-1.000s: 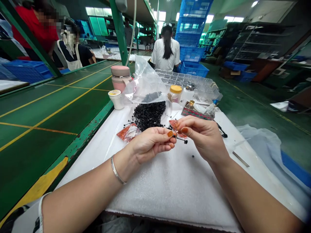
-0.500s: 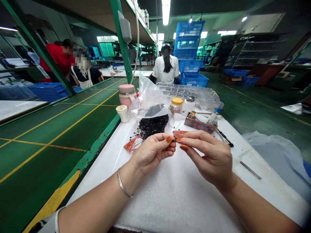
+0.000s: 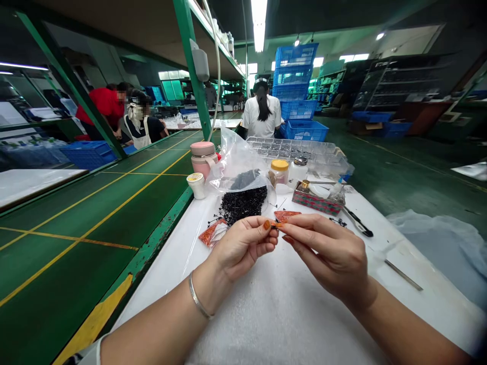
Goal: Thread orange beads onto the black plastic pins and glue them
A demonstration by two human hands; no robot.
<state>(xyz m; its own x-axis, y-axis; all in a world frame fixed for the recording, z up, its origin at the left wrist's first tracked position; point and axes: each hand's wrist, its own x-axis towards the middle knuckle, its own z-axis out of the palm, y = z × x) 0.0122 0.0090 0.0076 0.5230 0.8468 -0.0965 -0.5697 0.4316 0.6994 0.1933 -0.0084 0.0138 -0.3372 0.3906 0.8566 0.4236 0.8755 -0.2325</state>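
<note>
Over the white tabletop (image 3: pixel 262 314), my left hand (image 3: pixel 239 251) pinches a tiny black part (image 3: pixel 274 227) between thumb and curled forefinger. Fingertips of my right hand (image 3: pixel 331 253) meet at the same part from the other side, closed in a pinch; their tips mostly hide it. Just behind the hands, a heap of black stemmed pieces (image 3: pixel 243 204) spills from a clear plastic bag (image 3: pixel 238 157). One small packet of orange-red bits (image 3: pixel 208 234) lies left of the heap, and a second orange-red packet (image 3: pixel 285 216) shows just behind my right fingers.
Behind stand a pink mug (image 3: pixel 203 158), a white tub (image 3: pixel 196 186), a yellow-lidded jar (image 3: pixel 279 171) and a clear compartment box (image 3: pixel 300 149). To the right lie a patterned box (image 3: pixel 317 201), a black-handled cutter (image 3: pixel 357 222) and a metal strip (image 3: pixel 403 274). A green conveyor (image 3: pixel 95 223) runs along the left.
The view has shifted slightly, so the scene sits lower and a little to the right. Both hands keep their pinch on the tiny part, with only slight finger movement.
</note>
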